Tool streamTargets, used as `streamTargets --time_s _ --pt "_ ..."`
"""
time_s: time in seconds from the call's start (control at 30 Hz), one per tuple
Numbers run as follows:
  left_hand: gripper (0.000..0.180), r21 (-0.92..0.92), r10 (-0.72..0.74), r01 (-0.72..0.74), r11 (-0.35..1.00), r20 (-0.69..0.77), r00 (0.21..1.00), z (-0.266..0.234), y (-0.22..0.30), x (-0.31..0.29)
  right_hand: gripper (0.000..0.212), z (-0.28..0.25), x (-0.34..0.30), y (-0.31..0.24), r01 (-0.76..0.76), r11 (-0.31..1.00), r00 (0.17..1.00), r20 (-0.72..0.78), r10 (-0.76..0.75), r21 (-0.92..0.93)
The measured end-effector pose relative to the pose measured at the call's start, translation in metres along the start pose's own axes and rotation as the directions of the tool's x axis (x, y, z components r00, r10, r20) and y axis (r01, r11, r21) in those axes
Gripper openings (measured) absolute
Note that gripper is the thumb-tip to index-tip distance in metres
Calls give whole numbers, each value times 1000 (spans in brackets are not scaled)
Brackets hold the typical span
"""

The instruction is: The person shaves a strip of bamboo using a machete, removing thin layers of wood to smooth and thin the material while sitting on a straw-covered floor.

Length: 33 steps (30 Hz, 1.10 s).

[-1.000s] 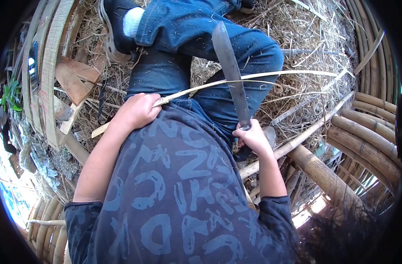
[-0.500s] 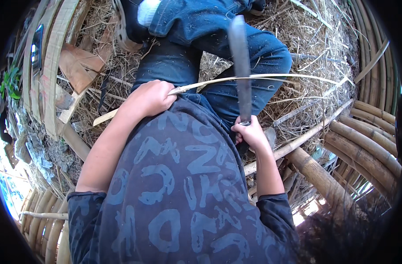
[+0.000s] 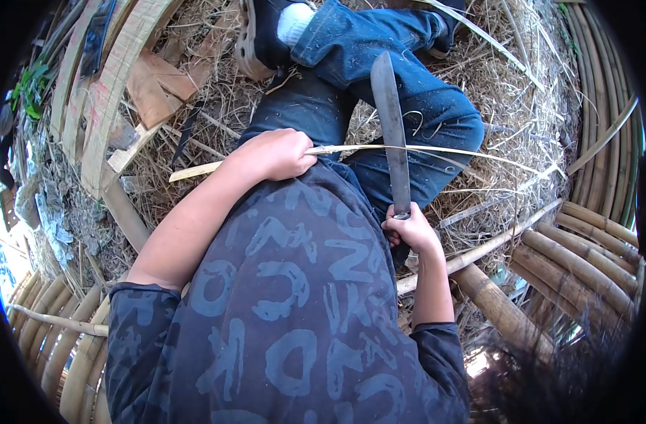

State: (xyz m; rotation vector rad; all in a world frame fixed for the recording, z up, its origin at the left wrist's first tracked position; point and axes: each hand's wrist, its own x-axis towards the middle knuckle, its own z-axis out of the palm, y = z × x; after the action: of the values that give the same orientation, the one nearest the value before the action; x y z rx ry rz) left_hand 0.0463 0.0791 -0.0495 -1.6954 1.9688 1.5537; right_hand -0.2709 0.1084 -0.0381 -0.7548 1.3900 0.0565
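Note:
My left hand is closed round a thin bamboo strip that lies crosswise over my lap. One end of the strip pokes out left of my wrist; the other reaches past my right knee and splits into finer slivers. My right hand grips the handle of a machete, its fingers wrapped round it. The long dark blade points away from me and crosses the strip above my jeans. Whether the edge touches the strip or bites into it, I cannot tell.
Pale wooden boards and reddish wood offcuts lie at the left, with a dark phone-like slab on the boards. Straw and shavings cover the ground. Bamboo poles and slatted bamboo stand on the right.
The view has shifted, so my body and surroundings sit a little farther right. The blade, blurred before, is now sharp and leans slightly left. Both hands keep their holds.

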Motion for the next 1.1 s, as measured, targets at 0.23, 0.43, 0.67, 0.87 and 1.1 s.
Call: streamTargets --time_s 0.23,0.43,0.67,0.87,1.1 --pt "29 -6 13 -13 1000 -4 1000 1 -2 -1 16 1 0 4 -44 988 996 79 33 148" --pt "29 10 13 -13 1000 -17 1000 0 -1 -4 14 13 -17 -10 48 967 981 -169 -92 -249" --pt "30 0 38 -38 999 -33 999 4 -3 -2 13 9 -13 -5 1 1000 992 -123 0 5" --pt "28 -12 45 -45 999 -42 998 7 -10 1 9 20 -17 -9 -28 975 996 -87 9 -222" --pt "29 -41 34 -35 999 -7 999 5 -7 6 11 11 -6 0 -41 999 996 79 43 -32"
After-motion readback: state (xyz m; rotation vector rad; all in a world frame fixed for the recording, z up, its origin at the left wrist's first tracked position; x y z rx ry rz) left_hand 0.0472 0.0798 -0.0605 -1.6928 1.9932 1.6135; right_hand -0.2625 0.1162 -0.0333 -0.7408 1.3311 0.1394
